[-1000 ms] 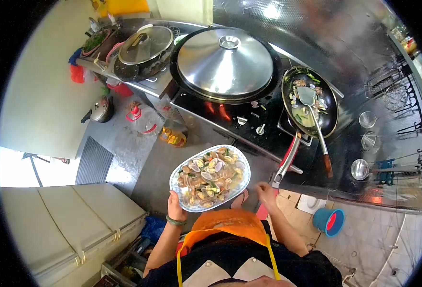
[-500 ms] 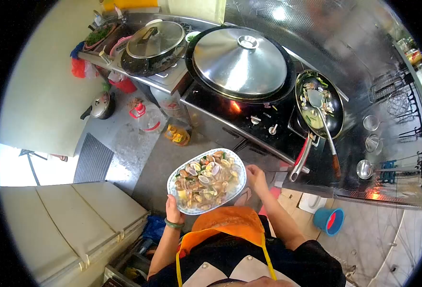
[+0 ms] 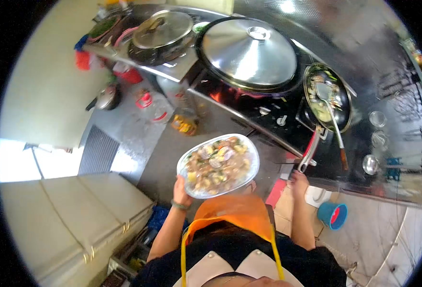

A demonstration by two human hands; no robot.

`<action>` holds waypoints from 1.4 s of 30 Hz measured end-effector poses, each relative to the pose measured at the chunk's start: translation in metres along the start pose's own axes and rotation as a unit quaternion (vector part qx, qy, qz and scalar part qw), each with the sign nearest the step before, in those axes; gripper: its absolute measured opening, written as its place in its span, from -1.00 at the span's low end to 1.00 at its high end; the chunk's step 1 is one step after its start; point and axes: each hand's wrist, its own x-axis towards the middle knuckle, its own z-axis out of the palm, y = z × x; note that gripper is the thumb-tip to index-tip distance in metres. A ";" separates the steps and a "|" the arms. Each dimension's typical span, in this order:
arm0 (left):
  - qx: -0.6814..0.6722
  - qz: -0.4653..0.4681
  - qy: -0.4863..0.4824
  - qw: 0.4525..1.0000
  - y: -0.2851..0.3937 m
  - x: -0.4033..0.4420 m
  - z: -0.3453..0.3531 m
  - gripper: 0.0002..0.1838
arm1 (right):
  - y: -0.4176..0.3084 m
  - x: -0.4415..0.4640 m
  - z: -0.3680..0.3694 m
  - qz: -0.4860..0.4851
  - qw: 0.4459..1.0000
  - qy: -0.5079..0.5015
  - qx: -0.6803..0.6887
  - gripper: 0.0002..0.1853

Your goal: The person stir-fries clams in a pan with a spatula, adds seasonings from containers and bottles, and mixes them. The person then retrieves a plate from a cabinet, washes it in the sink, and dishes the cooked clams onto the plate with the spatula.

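Note:
My left hand (image 3: 181, 192) holds the left rim of an oval white plate (image 3: 254, 167) piled with clams (image 3: 215, 162). Off the plate, my right hand (image 3: 298, 182) is just below the end of the frying pan's handle (image 3: 310, 150); its fingers are smeared by motion. The black frying pan (image 3: 347, 112) sits at the right of the stove with some clams and greenish liquid inside. A spatula (image 3: 334, 119) with a wooden grip rests in it.
A large domed steel lid (image 3: 251, 52) covers a wok on the black stove (image 3: 249, 105), with flame beneath. A glass-lidded pan (image 3: 163, 28) stands at the back left. An oil bottle (image 3: 184, 123), a pot (image 3: 108, 97) and a blue bucket (image 3: 325, 214) are lower down.
My right hand has left the plate's right side and moved right, toward the pan handle. The plate stays in my left hand. The view has shifted a little.

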 end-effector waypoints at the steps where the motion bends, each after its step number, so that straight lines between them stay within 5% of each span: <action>1: 0.028 0.005 0.020 0.999 -0.008 0.008 -0.001 -0.40 | 0.028 0.032 -0.055 -0.129 0.991 0.037 0.002 -0.83; 3: 0.012 0.006 -0.016 1.000 -0.012 0.019 0.011 -0.33 | -0.020 -0.001 -0.068 -0.111 0.987 0.026 0.110 -0.72; 9: 0.045 0.059 -0.052 0.996 -0.038 0.040 0.044 -0.30 | -0.055 -0.037 -0.051 -0.127 0.982 0.005 -0.137 -0.81; 13: 0.043 0.054 -0.039 0.997 -0.050 0.031 0.081 -0.31 | -0.062 -0.041 -0.043 -0.095 0.994 -0.030 0.049 -0.72; 16: 0.086 0.028 0.009 0.996 -0.059 0.029 0.072 -0.31 | -0.079 -0.033 -0.047 -0.058 0.995 -0.044 -0.065 -0.64; 18: 0.113 0.036 -0.017 0.993 -0.064 0.025 0.069 -0.30 | -0.087 -0.032 -0.030 0.017 0.986 -0.154 -0.062 -0.53; 22: 0.074 0.047 -0.056 0.994 -0.078 0.027 0.066 -0.29 | -0.119 -0.043 0.054 0.029 0.922 -0.314 0.227 -0.42; 24: 0.084 0.059 -0.049 0.993 -0.082 0.028 0.070 -0.29 | -0.125 -0.030 0.076 0.014 0.900 -0.270 0.341 -0.51; 28: 0.070 0.038 -0.051 0.996 -0.104 0.040 0.079 -0.29 | -0.137 -0.018 0.080 0.065 0.904 -0.270 0.326 -0.79; 29: 0.072 0.036 -0.051 0.995 -0.111 0.045 0.082 -0.29 | -0.147 -0.029 0.081 0.087 0.941 -0.172 0.277 -0.85; 32: 0.021 -0.006 -0.039 0.999 -0.129 0.065 0.096 -0.44 | -0.150 -0.029 0.051 0.087 0.946 -0.195 0.245 -0.85; 42: 0.084 -0.093 -0.093 0.988 -0.205 0.171 0.170 -0.43 | -0.155 -0.030 0.026 0.077 0.960 -0.183 0.199 -0.82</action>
